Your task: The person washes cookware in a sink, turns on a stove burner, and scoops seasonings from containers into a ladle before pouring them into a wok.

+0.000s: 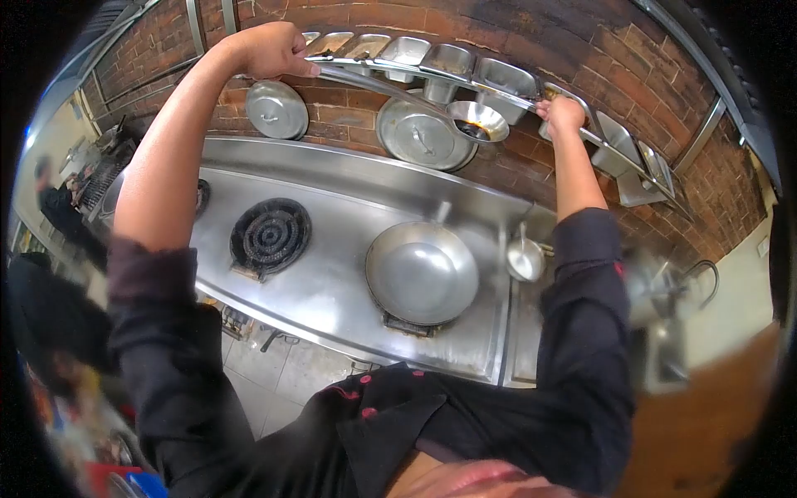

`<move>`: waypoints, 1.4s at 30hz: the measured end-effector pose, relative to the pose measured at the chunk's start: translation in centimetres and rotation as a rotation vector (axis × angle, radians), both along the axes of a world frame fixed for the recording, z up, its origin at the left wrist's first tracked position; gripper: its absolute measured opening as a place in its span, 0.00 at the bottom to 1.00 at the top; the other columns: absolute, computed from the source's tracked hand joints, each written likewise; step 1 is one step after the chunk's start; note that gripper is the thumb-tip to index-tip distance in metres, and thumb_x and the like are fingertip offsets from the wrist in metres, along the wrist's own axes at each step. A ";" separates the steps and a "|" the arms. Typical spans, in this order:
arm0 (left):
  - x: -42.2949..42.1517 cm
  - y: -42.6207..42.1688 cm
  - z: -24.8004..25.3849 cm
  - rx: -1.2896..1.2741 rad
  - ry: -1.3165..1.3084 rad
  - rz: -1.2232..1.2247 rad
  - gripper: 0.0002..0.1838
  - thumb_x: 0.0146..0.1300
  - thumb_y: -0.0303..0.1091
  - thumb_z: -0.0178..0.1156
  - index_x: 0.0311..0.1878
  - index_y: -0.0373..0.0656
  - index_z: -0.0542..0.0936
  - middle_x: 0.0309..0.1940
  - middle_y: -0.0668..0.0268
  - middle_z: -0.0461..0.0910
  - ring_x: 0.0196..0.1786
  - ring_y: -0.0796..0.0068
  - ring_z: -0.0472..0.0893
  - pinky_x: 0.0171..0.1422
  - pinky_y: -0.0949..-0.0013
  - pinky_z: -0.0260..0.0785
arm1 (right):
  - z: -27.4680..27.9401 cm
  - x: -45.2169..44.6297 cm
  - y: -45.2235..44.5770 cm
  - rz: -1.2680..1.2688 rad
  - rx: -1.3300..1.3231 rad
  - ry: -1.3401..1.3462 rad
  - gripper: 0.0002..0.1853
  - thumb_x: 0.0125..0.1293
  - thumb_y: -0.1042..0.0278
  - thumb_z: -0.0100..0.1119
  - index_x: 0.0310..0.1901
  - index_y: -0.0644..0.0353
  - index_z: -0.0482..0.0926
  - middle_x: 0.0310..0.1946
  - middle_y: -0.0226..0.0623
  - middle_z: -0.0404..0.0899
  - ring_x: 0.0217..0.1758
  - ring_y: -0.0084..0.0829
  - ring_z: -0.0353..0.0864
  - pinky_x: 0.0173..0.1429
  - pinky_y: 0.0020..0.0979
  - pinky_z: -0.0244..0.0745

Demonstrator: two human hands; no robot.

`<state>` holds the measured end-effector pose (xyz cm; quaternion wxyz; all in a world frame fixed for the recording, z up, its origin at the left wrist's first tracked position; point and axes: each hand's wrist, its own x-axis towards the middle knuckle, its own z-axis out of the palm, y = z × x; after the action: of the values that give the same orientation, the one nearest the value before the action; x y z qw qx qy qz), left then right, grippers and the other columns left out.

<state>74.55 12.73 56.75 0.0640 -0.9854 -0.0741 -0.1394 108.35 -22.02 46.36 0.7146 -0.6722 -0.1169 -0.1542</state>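
My left hand point(276, 51), raised at the upper left, is closed round the handle of a long metal ladle point(383, 85). Dark liquid lies in the ladle's bowl point(490, 120), which hangs in front of the wall. At the upper right, my right hand point(564, 114) is closed at the edge of the rack of metal containers; what its fingers hold is too small to make out. Below, a wide metal wok point(422, 272) sits on the stove. Metal containers point(505, 77) line the rack along the brick wall.
A black burner point(271, 235) is left of the wok. Round lids point(276, 109) hang on the wall. A small pot point(525, 258) stands at the counter's right. Two people in dark clothes point(60, 319) are at the far left.
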 end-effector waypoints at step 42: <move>1.1 -3.1 1.5 -0.114 0.039 0.018 0.22 0.58 0.47 0.63 0.21 0.37 0.75 0.12 0.66 0.71 0.17 0.76 0.70 0.22 0.67 0.62 | 0.2 2.6 -11.0 -0.143 0.215 -0.085 0.09 0.62 0.78 0.42 0.29 0.69 0.73 0.25 0.46 0.77 0.27 0.39 0.80 0.24 0.33 0.71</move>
<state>75.65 9.59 58.29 0.0104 -0.9893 -0.0896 -0.1150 110.98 -33.02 46.60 0.7640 -0.5914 -0.0817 -0.2447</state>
